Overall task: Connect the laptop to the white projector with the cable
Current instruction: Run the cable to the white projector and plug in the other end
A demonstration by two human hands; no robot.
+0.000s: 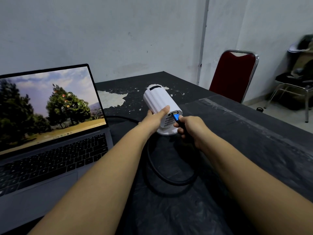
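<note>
Left hand (156, 116) grasped the white ribbed cylindrical projector (160, 106), tilted above the black table (237, 141); right hand (189, 128) pinched the black cable's blue plug (176, 118) at its port. Skewed entry risked jamming.

This looks like a plain back room or makeshift office. The walls (118, 31) are bare and pale with scuffed, flaking paint, and the table (254, 141) is covered in worn black sheeting (peeling to white in patches). A red padded metal-framed chair (233, 75) stands beside it, with another chair (294, 85) piled with belongings behind.
</note>
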